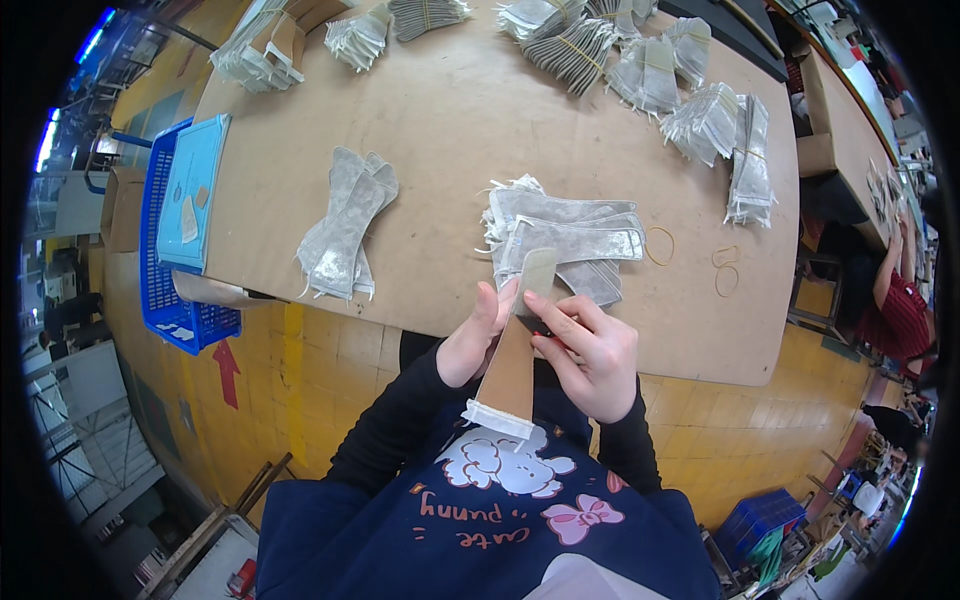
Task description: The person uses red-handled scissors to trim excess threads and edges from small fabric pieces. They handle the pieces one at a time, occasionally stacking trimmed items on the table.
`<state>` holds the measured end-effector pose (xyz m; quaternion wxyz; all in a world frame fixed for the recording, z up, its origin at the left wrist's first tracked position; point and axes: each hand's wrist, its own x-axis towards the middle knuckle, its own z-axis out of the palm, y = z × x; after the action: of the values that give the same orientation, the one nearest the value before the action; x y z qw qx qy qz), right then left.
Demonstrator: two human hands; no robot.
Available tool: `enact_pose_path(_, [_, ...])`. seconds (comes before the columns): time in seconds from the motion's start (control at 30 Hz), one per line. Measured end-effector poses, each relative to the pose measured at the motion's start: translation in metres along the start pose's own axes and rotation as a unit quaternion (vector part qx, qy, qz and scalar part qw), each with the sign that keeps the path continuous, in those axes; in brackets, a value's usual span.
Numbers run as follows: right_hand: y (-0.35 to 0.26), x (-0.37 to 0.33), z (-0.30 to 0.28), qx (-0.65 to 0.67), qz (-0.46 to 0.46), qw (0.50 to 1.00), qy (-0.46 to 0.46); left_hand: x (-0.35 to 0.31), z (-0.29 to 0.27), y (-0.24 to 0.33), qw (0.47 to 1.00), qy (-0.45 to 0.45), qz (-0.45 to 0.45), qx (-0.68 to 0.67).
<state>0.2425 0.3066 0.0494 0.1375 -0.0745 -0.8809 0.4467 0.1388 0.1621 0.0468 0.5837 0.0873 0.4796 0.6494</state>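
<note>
My left hand (468, 342) is closed on a long flared piece of material (508, 378), its thumb up along the side and its other fingers mostly hidden behind. The piece is brown on the face toward me, grey at its rounded far end, with a white frayed strip at its wide near end. My right hand (600, 362) pinches at the piece's middle. A small dark tool with a bit of red (535, 325) shows between its fingers; its kind is unclear. Just beyond lies a loose fanned pile of similar grey pieces (575, 220) with white threads.
Another small grey stack (347, 225) lies left on the brown table (430, 120). Several rubber-banded bundles (570, 55) line the far side. Loose rubber bands (727, 270) lie at right. A blue basket (160, 250) with a light-blue folder (195, 190) stands at the left edge. Another person (905, 300) sits far right.
</note>
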Motion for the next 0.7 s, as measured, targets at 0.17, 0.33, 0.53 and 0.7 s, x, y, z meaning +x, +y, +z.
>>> enact_pose_path(0.17, [-0.002, 0.0, 0.001, -0.016, 0.005, 1.0, 0.001, 0.002, -0.006, -0.009, 1.0, -0.009, 0.018, 0.012])
enact_pose_path(0.33, [-0.001, -0.001, 0.002, -0.058, -0.039, 0.997, 0.012, 0.003, -0.011, -0.021, 0.985, -0.075, 0.084, 0.127])
enact_pose_path(0.53, [0.0, -0.007, 0.005, 0.011, 0.001, 1.0, -0.003, -0.003, -0.016, -0.004, 0.976, -0.048, 0.054, 0.204])
enact_pose_path(0.7, [0.008, -0.01, 0.005, 0.081, 0.066, 0.994, -0.025, -0.014, -0.015, 0.006, 0.936, 0.091, 0.07, 0.334])
